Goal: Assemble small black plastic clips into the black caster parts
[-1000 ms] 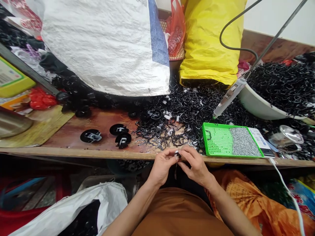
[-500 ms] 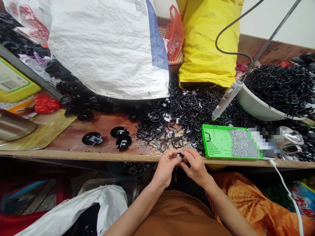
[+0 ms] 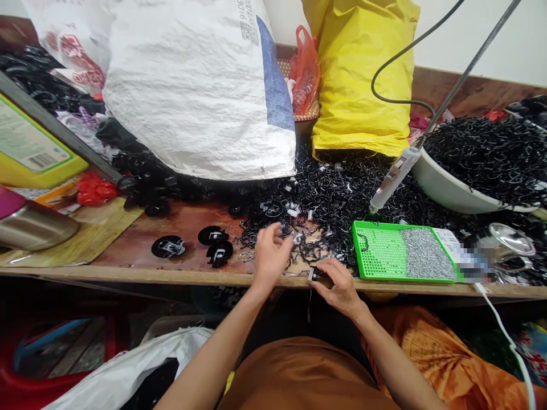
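Our right hand [image 3: 337, 289] pinched a small black-and-silver clip [image 3: 315, 274] at the front edge of the tabletop [image 3: 128, 272], while our left hand [image 3: 269, 256], open and holding nothing we could see, hung just above tangled black plastic scraps [image 3: 325, 205].

White wall [image 3: 482, 34], brown wainscot [image 3: 470, 82], wooden workbench [image 3: 128, 272]

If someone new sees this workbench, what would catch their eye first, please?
A big heap of black clips covers the wooden bench, and more fill a white basin at right. Behind sit a large white sack and a yellow bag; a bright green tray lies at front right.
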Demonstrator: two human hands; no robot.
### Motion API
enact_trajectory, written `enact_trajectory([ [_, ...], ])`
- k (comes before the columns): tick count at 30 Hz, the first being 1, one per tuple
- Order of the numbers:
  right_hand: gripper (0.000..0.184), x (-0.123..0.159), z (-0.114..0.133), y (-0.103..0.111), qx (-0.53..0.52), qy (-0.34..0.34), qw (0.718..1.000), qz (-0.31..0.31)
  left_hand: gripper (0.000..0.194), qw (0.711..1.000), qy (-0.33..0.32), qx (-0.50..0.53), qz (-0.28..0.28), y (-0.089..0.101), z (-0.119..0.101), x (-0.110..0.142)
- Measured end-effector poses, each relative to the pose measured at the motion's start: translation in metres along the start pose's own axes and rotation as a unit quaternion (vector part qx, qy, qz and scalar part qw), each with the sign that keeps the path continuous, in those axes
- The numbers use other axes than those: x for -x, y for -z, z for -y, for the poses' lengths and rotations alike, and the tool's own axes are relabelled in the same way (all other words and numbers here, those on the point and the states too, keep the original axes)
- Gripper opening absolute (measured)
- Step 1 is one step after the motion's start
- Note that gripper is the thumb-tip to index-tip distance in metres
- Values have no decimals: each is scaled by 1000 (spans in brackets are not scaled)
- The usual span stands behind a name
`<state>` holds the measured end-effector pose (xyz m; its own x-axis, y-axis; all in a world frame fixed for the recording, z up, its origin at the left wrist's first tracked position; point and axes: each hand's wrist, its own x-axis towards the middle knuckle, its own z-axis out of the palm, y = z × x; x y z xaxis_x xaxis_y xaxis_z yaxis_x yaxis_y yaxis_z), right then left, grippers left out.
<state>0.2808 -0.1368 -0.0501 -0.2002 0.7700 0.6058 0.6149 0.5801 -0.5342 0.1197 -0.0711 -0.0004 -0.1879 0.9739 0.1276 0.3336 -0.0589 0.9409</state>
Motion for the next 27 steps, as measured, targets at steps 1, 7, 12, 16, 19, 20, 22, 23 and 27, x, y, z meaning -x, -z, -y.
enact_trajectory([
  [1,21,0,0,0,6,3,1000,1,42,995,-40,-76,-47,1,-1,-14],
  [7,20,0,2,-2,31,19,999,0,62,926,-80,-343,-134,-10,-3,-70],
  [12,20,0,2,-2,40,29,999,4,48,894,-112,-424,-92,-15,5,-73],
  [16,20,0,3,-1,37,23,999,4,49,892,-169,-414,-74,-13,11,-68],
  [19,20,0,3,-1,33,20,999,2,51,908,-193,-370,-47,-12,15,-66],
  [20,20,0,3,-1,28,18,999,0,51,915,-194,-350,-41,-11,15,-65],
  [22,21,1,3,1,4,8,1000,-2,51,933,-188,-302,-43,-8,11,-61],
  [23,22,0,3,2,-14,-2,1000,-4,50,943,-184,-274,-47,-6,8,-58],
  [27,24,-4,7,10,-85,-56,995,-13,47,983,-145,-117,-1,3,-8,-34],
])
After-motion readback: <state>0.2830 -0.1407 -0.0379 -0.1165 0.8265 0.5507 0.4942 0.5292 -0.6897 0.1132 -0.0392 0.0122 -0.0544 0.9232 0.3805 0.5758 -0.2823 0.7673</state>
